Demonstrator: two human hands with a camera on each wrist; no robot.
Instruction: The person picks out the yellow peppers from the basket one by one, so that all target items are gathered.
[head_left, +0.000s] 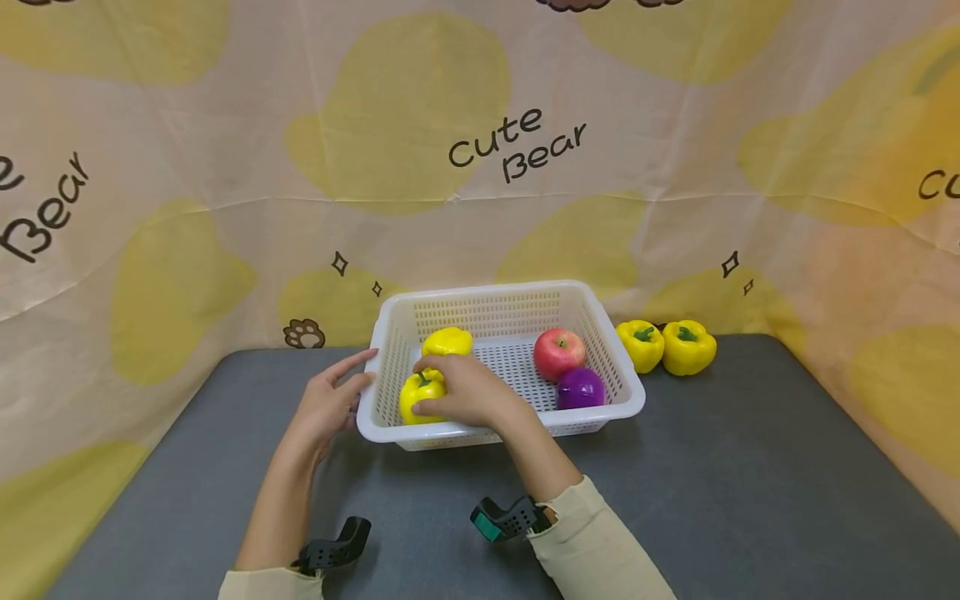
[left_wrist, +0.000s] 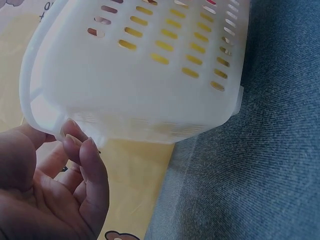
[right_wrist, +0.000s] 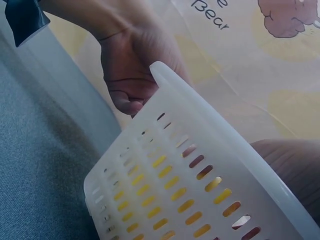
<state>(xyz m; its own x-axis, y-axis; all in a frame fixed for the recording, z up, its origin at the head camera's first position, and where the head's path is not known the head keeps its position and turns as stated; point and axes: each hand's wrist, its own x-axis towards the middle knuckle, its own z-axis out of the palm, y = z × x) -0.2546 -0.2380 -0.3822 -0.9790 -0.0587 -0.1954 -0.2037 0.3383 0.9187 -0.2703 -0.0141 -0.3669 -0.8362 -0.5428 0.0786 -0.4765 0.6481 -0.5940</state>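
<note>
A white plastic basket (head_left: 480,432) stands on the dark table, its side holes showing in both wrist views. My left hand (head_left: 327,406) holds its left rim, with the fingertips at the rim corner in the left wrist view. My right hand (head_left: 472,390) reaches over the front rim and grips a yellow bell pepper (head_left: 422,398) in the front left corner. Behind that lies a second yellow bell pepper (head_left: 447,340), partly covered by the hand. On the basket's right side rest a red apple (head_left: 559,353) and a shiny purple round object (head_left: 581,389), close together.
Two more yellow bell peppers, a nearer-in one (head_left: 640,346) and an outer one (head_left: 688,347), sit on the table just right of the basket. A patterned cloth (head_left: 480,242) hangs behind the dark table (head_left: 750,483). Each wrist wears a black device.
</note>
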